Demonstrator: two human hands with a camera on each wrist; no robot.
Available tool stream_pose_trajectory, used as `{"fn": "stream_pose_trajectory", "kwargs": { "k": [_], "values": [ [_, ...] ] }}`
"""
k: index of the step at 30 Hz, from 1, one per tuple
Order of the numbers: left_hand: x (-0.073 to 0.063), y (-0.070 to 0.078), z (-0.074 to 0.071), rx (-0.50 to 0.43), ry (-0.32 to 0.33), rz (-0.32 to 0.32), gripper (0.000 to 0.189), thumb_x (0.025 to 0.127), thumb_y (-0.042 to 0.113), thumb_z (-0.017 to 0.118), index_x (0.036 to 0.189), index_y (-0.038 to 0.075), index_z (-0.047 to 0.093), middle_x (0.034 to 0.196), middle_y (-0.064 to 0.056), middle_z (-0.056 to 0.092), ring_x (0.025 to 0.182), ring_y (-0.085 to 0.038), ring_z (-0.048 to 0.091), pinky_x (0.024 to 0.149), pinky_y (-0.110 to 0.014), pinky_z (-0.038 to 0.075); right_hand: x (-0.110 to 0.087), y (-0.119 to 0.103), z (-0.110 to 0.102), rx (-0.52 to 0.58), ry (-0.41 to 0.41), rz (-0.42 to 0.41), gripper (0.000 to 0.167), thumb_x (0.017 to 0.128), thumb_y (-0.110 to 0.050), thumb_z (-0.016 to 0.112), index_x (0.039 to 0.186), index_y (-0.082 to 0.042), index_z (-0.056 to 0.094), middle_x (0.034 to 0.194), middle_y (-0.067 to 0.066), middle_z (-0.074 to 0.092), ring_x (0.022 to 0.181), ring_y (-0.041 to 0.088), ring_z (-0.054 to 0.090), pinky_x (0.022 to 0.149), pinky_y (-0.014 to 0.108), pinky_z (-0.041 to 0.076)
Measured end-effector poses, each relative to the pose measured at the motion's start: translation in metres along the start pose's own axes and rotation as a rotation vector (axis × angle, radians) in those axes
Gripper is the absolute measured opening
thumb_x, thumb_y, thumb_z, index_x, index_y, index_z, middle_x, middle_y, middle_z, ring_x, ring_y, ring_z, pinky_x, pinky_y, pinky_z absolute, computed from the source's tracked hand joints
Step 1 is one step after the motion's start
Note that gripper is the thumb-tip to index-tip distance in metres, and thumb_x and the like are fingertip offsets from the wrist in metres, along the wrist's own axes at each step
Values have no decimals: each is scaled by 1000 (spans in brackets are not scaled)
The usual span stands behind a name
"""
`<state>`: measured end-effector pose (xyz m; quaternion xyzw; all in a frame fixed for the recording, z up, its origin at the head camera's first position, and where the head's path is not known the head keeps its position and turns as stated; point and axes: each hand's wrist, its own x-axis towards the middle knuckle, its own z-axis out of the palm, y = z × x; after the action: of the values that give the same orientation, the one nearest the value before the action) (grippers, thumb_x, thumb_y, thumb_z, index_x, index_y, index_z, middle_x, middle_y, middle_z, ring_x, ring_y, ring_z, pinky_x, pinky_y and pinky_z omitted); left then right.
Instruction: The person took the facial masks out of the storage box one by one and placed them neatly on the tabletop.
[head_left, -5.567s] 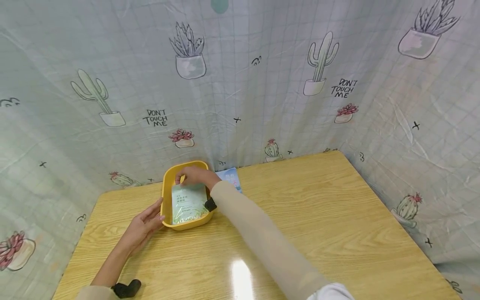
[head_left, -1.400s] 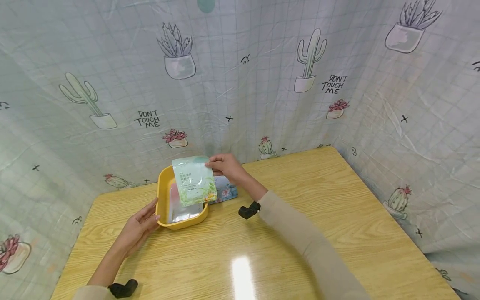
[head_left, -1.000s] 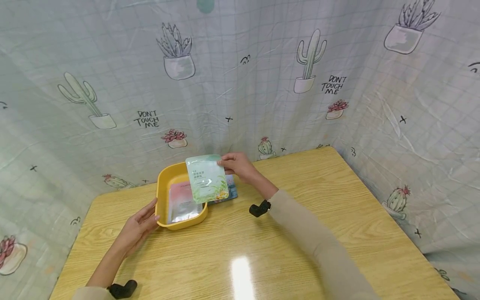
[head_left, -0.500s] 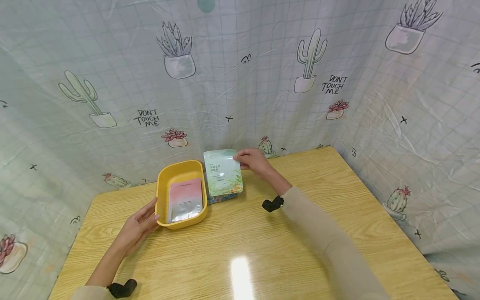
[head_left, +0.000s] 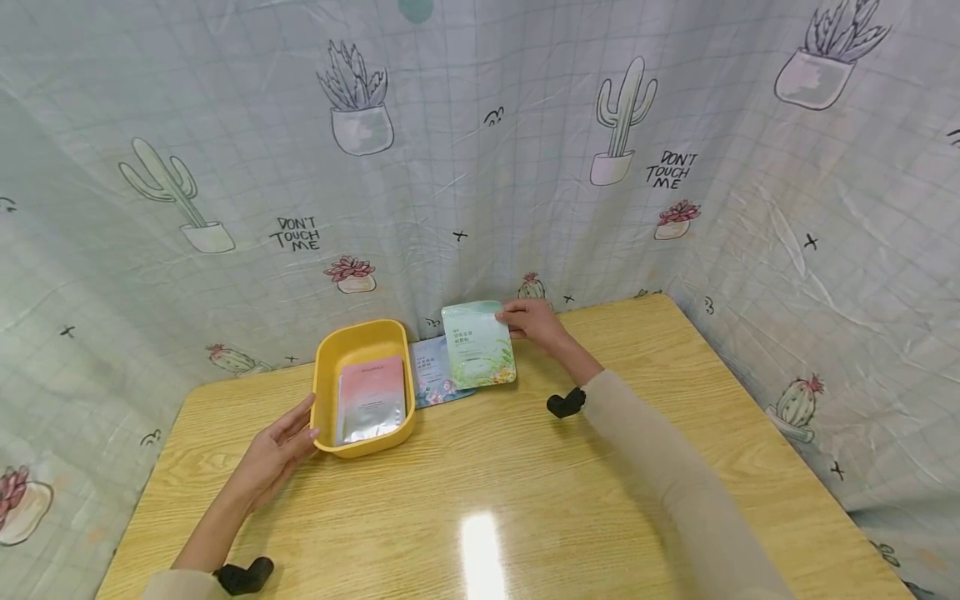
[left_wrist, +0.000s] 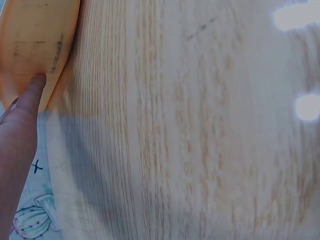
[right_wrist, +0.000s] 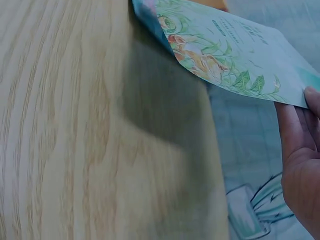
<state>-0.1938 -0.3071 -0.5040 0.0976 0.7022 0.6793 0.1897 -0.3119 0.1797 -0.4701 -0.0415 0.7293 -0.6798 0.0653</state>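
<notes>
In the head view my right hand (head_left: 536, 323) pinches the upper right edge of a pale green sheet mask packet (head_left: 480, 346), thumb on its front. The right wrist view shows this packet (right_wrist: 235, 55) tilted, raised over the table's back edge. It partly covers a blue sheet mask packet (head_left: 431, 371) lying right of the yellow plastic bin (head_left: 375, 448). A pink and silver packet (head_left: 371, 392) lies in the bin, with the edge of another beneath it. My left hand (head_left: 273, 462) rests extended fingers against the bin's outer left wall; in the left wrist view a fingertip touches that wall (left_wrist: 35, 45).
The wooden table (head_left: 600, 467) meets a hanging cloth (head_left: 465, 167) with cactus prints along its back edge; the same cloth hangs at both sides. Light glares off the table's front middle. Black straps with small devices sit on both wrists.
My right hand took the green packet out of the bin and carried it rightwards, uncovering the pink packet and then part of the blue one. The left hand kept its place at the bin.
</notes>
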Motion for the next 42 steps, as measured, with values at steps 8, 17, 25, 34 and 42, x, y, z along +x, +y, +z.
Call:
{"fn": "stream_pose_trajectory", "kwargs": {
  "k": [8,17,25,34,42],
  "values": [
    [1,1,0,12,12,-11,74,108,11,52,165,14,5,167,-25,-5,125,9,51,99,-19,50,6,18,-13,-29,18,19,17,101,-14,66,88,-2,63,72,0,48,64,15,43,73,43,46],
    [2,3,0,19,1,-4,74,108,11,52,165,14,5,167,-26,-6,126,9,49,100,-19,49,9,29,-30,-105,39,57,26,101,-17,67,86,4,60,64,0,38,60,17,34,65,37,37],
    [1,3,1,14,0,4,74,108,9,51,165,13,5,166,-27,-7,127,7,50,100,-19,50,13,35,-31,-150,70,97,15,98,-17,71,92,-2,69,72,-2,53,60,12,44,60,26,45],
    [0,3,5,-7,4,-5,73,108,8,51,165,12,5,167,-26,-6,125,8,51,99,-19,50,13,39,-26,-218,83,86,17,99,-16,70,102,1,74,79,1,59,66,15,49,62,25,48],
    [-1,5,4,8,7,-18,73,108,9,51,165,12,5,168,-25,-6,126,9,49,99,-19,50,12,45,-26,-250,140,138,29,97,-15,72,120,2,73,122,14,67,88,16,67,80,30,61]
  ]
}}
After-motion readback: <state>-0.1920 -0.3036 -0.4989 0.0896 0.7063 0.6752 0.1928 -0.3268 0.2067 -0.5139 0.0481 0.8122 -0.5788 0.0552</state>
